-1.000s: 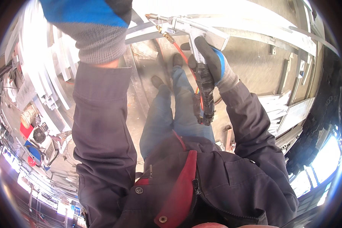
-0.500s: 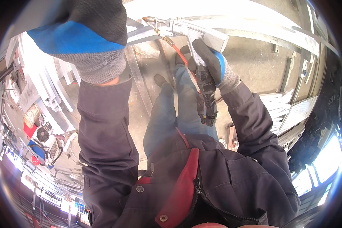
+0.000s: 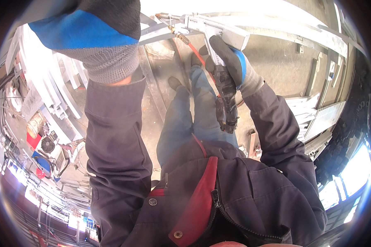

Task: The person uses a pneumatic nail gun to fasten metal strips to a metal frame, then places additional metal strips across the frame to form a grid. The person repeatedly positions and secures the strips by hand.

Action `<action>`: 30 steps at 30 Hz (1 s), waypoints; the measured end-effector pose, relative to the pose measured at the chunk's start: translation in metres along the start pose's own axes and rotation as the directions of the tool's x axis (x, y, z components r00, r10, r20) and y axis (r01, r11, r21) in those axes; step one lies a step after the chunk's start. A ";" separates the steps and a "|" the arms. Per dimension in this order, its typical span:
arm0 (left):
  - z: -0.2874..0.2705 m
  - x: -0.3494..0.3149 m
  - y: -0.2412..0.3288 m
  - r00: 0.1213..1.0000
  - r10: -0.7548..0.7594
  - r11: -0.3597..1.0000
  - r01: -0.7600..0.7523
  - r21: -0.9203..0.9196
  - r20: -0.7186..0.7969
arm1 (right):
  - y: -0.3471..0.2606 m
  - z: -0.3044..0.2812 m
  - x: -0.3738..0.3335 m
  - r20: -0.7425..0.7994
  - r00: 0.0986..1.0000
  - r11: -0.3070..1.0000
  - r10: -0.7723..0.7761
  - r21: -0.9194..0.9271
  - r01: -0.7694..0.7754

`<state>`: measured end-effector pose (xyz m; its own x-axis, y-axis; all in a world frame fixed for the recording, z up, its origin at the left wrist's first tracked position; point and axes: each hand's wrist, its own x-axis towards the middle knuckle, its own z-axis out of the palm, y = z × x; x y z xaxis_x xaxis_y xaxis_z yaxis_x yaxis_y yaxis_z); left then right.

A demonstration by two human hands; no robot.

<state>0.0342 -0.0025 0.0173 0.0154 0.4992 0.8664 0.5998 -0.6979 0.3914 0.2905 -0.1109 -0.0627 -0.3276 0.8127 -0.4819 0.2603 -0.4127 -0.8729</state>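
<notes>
My right hand [image 3: 231, 61], in a black and blue work glove with a grey knit cuff, is wrapped round the grip of a welding gun [image 3: 233, 35]. The gun has a pale metal body, a slim nozzle with a copper-coloured tip pointing left, and black tape round its handle. An orange hose [image 3: 196, 54] joins it at a brass fitting. Close to the camera at upper left is my left hand [image 3: 90, 29], in a matching glove. Its fingers run out of the picture, so whether they hold anything is hidden. The nozzle tip lies near bright metal bars [image 3: 152, 35].
A glaring, overexposed work surface [image 3: 259, 14] spans the top. Long metal profiles [image 3: 55, 90] are stacked at left, with more pale strips [image 3: 307, 115] at right. A machine with a round fan [image 3: 48, 145] stands at far left. My legs [image 3: 175, 123] are below on the concrete floor.
My left hand has shifted slightly upward. The welding gun and my right hand have moved only a little, with the grip unchanged.
</notes>
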 end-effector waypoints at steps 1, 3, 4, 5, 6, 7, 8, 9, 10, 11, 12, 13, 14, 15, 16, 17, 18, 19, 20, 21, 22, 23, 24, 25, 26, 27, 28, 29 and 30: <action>-0.001 0.001 0.001 0.996 0.077 0.995 -0.080 0.062 0.043 | 0.002 0.002 0.000 -0.009 0.994 0.992 -0.105 -0.064 0.104; -0.002 -0.001 0.002 0.994 0.089 0.995 -0.091 0.033 0.070 | 0.004 0.000 0.001 0.003 0.992 0.988 -0.122 -0.099 0.122; -0.001 -0.005 0.003 0.999 0.020 0.997 -0.018 -0.071 0.031 | 0.004 -0.002 0.000 0.020 0.999 0.997 -0.035 -0.070 0.036; 0.005 -0.012 0.005 0.972 -0.226 0.914 0.192 -0.357 -0.055 | 0.004 -0.003 0.001 0.030 0.999 0.997 0.042 -0.069 -0.040; 0.006 -0.017 0.003 0.946 -0.323 0.815 0.257 -0.519 -0.039 | 0.003 -0.004 0.001 0.040 0.997 0.997 0.072 -0.030 -0.071; 0.007 -0.022 -0.001 0.909 -0.417 0.684 0.297 -0.666 -0.023 | 0.003 -0.004 0.001 0.041 0.995 0.996 0.093 -0.017 -0.092; 0.002 -0.025 -0.008 0.934 -0.358 0.656 0.261 -0.708 0.013 | 0.003 -0.004 0.001 0.046 0.994 0.995 0.095 -0.014 -0.094; 0.000 -0.027 -0.018 0.953 -0.303 0.601 0.216 -0.770 0.031 | 0.002 -0.004 0.001 0.038 0.997 0.997 0.073 -0.029 -0.072; -0.003 -0.029 -0.029 0.968 -0.246 0.536 0.178 -0.826 0.048 | 0.002 -0.003 0.001 0.036 0.999 0.998 0.033 -0.053 -0.031; 0.000 -0.028 -0.044 0.979 -0.197 0.439 0.130 -0.889 0.046 | 0.002 -0.002 0.001 0.021 1.000 0.996 0.020 -0.090 -0.018; -0.003 -0.029 -0.052 0.981 -0.166 0.285 0.149 -0.947 0.105 | 0.002 -0.001 0.001 0.018 1.000 0.999 0.021 -0.048 -0.020; -0.005 -0.030 -0.057 0.978 -0.134 0.125 0.180 -0.976 0.163 | 0.003 -0.001 0.000 0.001 0.999 0.999 0.049 -0.020 -0.049; -0.004 -0.033 -0.058 0.976 -0.181 0.208 0.162 -0.965 0.125 | 0.003 -0.001 -0.001 0.007 1.000 1.000 0.022 -0.013 -0.022; -0.003 -0.035 -0.056 0.971 -0.219 0.291 0.161 -0.943 0.098 | 0.004 -0.001 -0.001 -0.002 0.999 0.999 0.045 -0.018 -0.045; -0.003 -0.037 -0.050 0.959 -0.275 0.423 0.181 -0.888 0.064 | 0.004 -0.002 -0.001 0.011 1.000 0.999 0.010 -0.043 -0.010; -0.002 -0.041 -0.038 0.941 -0.335 0.532 0.224 -0.817 0.040 | 0.005 -0.002 -0.001 0.016 1.000 0.997 -0.024 -0.078 0.026; -0.001 -0.040 -0.031 0.932 -0.361 0.581 0.246 -0.776 0.026 | 0.006 -0.003 -0.001 0.013 1.000 0.999 -0.021 -0.046 0.021; 0.000 -0.037 -0.024 0.926 -0.376 0.603 0.259 -0.754 0.017 | 0.007 -0.002 -0.001 0.001 1.000 1.000 -0.017 -0.025 0.017; 0.002 -0.032 -0.018 0.923 -0.384 0.622 0.267 -0.736 0.010 | 0.007 -0.002 -0.001 -0.015 1.000 1.000 0.000 -0.011 0.000; 0.003 -0.028 -0.013 0.920 -0.392 0.632 0.274 -0.725 0.006 | 0.007 -0.002 -0.001 -0.014 1.000 1.000 -0.021 0.007 0.021; 0.004 -0.024 -0.009 0.918 -0.397 0.639 0.280 -0.716 0.004 | 0.007 -0.001 -0.002 -0.017 0.999 0.999 -0.030 0.017 0.030; 0.004 -0.021 -0.006 0.915 -0.403 0.648 0.286 -0.706 0.002 | 0.007 -0.001 -0.002 -0.027 1.000 1.000 -0.013 0.012 0.014; 0.004 -0.019 -0.003 0.915 -0.405 0.653 0.288 -0.700 -0.001 | 0.006 -0.001 -0.003 -0.011 1.000 0.999 -0.028 0.037 0.029; 0.005 -0.017 -0.002 0.913 -0.408 0.659 0.292 -0.693 -0.003 | 0.006 -0.002 -0.004 -0.002 1.000 0.999 -0.018 0.048 0.018; 0.005 -0.017 0.000 0.911 -0.411 0.665 0.296 -0.685 -0.005 | 0.007 -0.003 -0.005 0.008 1.000 0.998 -0.008 0.058 0.008; 0.005 -0.017 0.002 0.911 -0.412 0.664 0.299 -0.685 -0.002 | 0.008 -0.004 -0.006 0.023 1.000 1.000 -0.015 0.019 0.015; 0.005 -0.016 0.002 0.910 -0.414 0.667 0.303 -0.680 -0.001 | 0.010 -0.005 -0.006 0.038 0.999 1.000 -0.021 -0.021 0.022; 0.005 -0.017 0.004 0.908 -0.418 0.670 0.306 -0.676 -0.003 | 0.011 -0.006 -0.006 0.063 0.996 0.995 -0.068 -0.075 0.073; 0.005 -0.016 0.003 0.906 -0.424 0.674 0.309 -0.671 -0.009 | 0.013 -0.006 -0.007 0.067 0.992 0.986 -0.109 -0.117 0.116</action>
<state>0.0400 -0.0103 0.0032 -0.2475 0.7431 0.6218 -0.1273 -0.6611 0.7394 0.3018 -0.1191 -0.0706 -0.4141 0.8233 -0.3883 0.3252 -0.2646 -0.9079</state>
